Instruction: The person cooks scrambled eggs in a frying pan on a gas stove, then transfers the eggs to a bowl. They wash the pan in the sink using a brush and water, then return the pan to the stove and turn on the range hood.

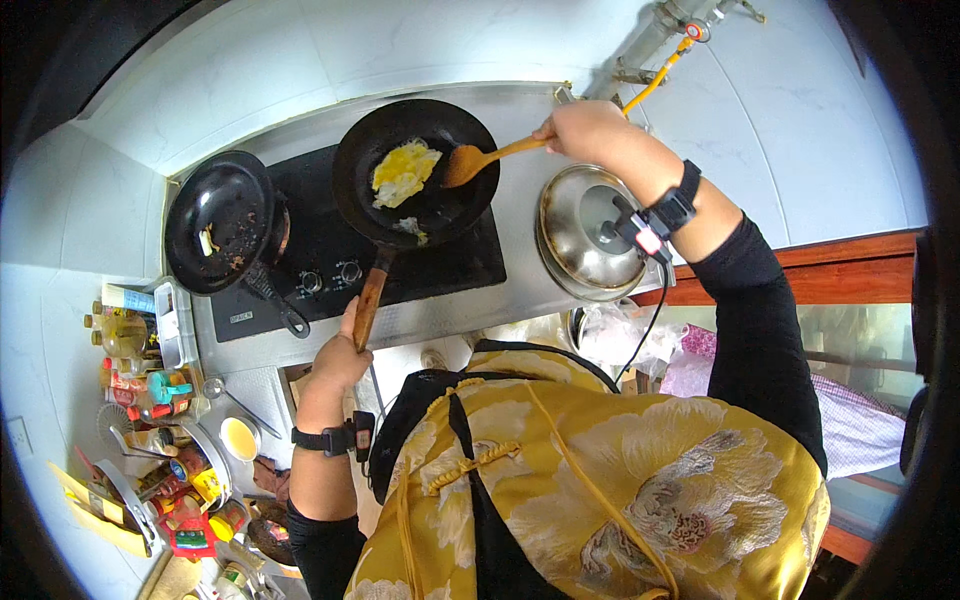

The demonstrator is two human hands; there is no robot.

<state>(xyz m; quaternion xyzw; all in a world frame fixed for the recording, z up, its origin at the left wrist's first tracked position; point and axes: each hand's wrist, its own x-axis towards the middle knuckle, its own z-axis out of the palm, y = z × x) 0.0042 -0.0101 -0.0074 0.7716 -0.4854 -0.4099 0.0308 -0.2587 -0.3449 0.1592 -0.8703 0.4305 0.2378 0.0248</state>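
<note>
A dark wok point(362, 135) rests on the right side of the black stove top, its wooden handle pointing toward me. My left hand point(340, 358) is wrapped round that handle. Yellow and white egg point(405, 172) lies in the wok, with a small white scrap of egg point(411, 229) nearer the handle. My right hand point(586, 130) grips a wooden spatula point(466, 166) from the right. The spatula's blade is inside the wok, just right of the egg and apart from it.
A black frying pan point(215, 190) with a few food bits stands on the left of the stove point(440, 275). At right sits a round pot with a metal lid point(592, 235). Bottles and jars point(125, 335) crowd the left counter, near a bowl of yellow liquid point(240, 440).
</note>
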